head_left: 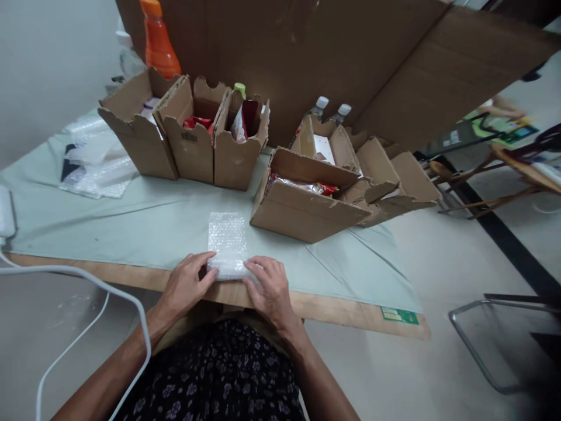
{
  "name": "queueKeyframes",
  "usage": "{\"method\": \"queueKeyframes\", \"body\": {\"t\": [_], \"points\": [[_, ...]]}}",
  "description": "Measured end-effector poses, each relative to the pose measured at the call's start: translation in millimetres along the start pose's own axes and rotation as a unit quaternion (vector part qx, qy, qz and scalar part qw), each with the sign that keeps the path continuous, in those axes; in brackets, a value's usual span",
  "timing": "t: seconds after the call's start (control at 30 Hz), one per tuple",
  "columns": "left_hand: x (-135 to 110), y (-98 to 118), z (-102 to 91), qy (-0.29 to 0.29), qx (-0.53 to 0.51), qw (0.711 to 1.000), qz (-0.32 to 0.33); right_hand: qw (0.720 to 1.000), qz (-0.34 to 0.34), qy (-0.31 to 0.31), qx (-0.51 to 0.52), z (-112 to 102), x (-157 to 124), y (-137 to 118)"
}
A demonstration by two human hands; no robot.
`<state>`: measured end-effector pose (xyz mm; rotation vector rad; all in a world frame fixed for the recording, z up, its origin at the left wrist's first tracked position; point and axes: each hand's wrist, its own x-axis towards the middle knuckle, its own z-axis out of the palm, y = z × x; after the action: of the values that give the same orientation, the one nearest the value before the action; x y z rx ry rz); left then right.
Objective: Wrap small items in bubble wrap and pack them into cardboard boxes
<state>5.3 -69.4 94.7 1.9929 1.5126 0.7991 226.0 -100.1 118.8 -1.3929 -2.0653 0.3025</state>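
Note:
A strip of bubble wrap [226, 237] lies on the pale green cloth [144, 225] near the table's front edge. Its near end is rolled up around something I cannot make out. My left hand [186, 283] pinches the left side of that roll, fingers curled on it. My right hand [268, 287] presses on the roll's right side, fingers bent over it. Both hands sit at the wooden table edge [346, 313].
Three open cardboard boxes [193, 146] with packets stand at the back left, several more boxes [307, 204] at the right. An orange bottle [158, 41], a big cardboard sheet [350, 64], plastic sheets [94, 166] and a white cable [74, 275] are around.

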Motion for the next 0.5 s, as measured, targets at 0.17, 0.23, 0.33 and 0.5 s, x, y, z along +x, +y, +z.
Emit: {"method": "queueKeyframes", "body": {"t": [0.17, 0.23, 0.33, 0.5], "points": [[-6.0, 0.8, -3.1, 0.046, 0.035, 0.997, 0.045, 0.992, -0.063, -0.104, -0.027, 8.6, 5.8, 4.7], [-11.7, 1.4, -9.0, 0.025, 0.01, 0.996, 0.085, 0.993, -0.049, -0.11, 0.005, 8.7, 11.5, 6.5], [-13.1, 0.7, -15.1, -0.033, -0.027, 0.992, 0.12, 0.99, -0.021, -0.126, 0.055, 5.3, 17.0, 6.5], [13.6, -5.3, -6.9, 0.015, 0.014, 0.997, 0.07, 0.999, -0.016, -0.05, 0.003, 3.9, 19.5, 6.5]]}}
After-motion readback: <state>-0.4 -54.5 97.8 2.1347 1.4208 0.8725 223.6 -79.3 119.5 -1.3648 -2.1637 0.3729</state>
